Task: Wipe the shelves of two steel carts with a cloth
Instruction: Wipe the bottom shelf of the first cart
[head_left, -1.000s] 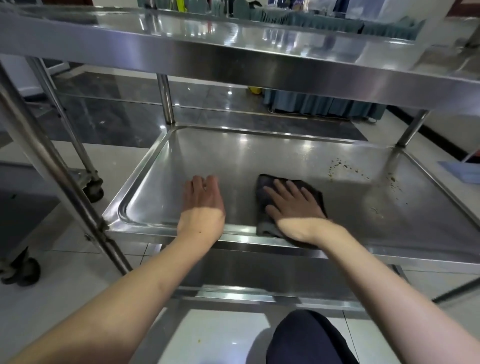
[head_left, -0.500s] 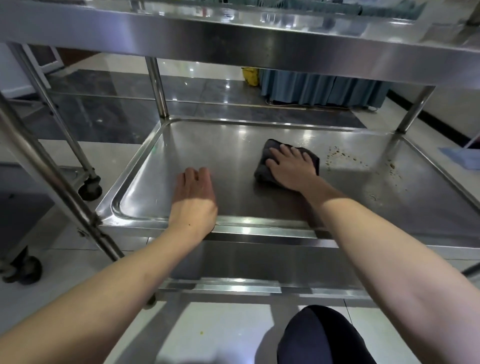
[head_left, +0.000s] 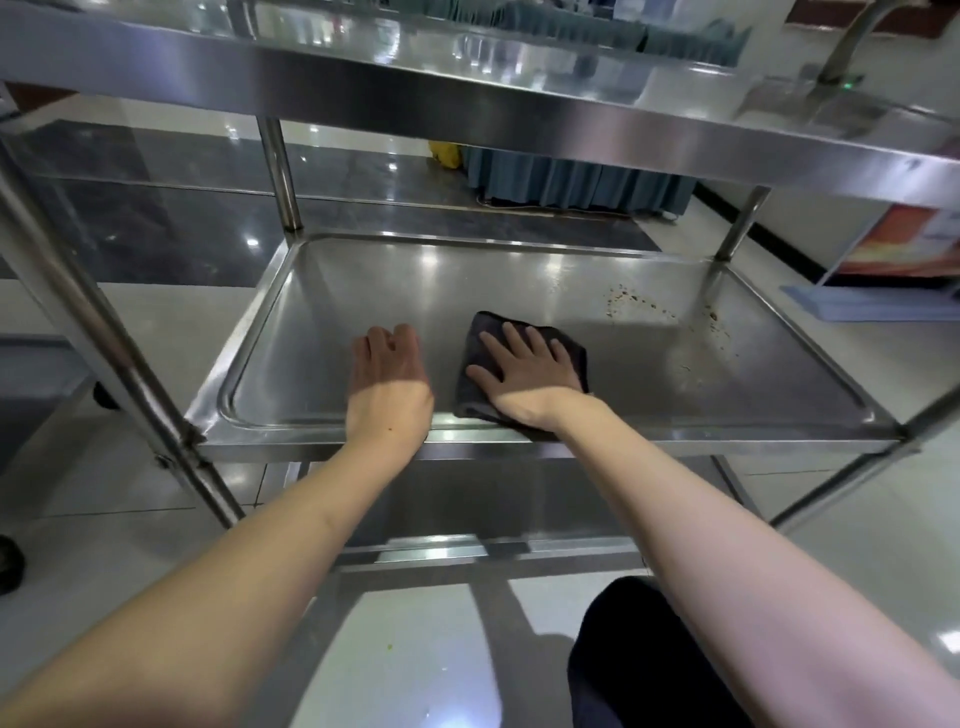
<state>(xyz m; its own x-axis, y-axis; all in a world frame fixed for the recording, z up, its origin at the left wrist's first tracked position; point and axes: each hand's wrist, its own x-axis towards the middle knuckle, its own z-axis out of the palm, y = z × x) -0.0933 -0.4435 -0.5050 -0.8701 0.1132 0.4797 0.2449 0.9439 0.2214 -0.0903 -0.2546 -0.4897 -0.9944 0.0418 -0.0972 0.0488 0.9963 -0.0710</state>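
I look down into the middle shelf of a steel cart. A dark grey cloth lies flat near the shelf's front edge. My right hand presses on it with fingers spread and straight. My left hand rests palm down on the bare steel just left of the cloth, its fingertips slightly bent. Brown crumbs and specks are scattered over the right rear part of the shelf, apart from the cloth.
The top shelf overhangs close above. Upright posts stand at the corners. A lower shelf shows beneath. Part of a second cart is at the left. My knee is at the bottom.
My right hand drew the cloth back from mid-shelf toward the front edge, after pushing it away before that. The left hand stayed in place.
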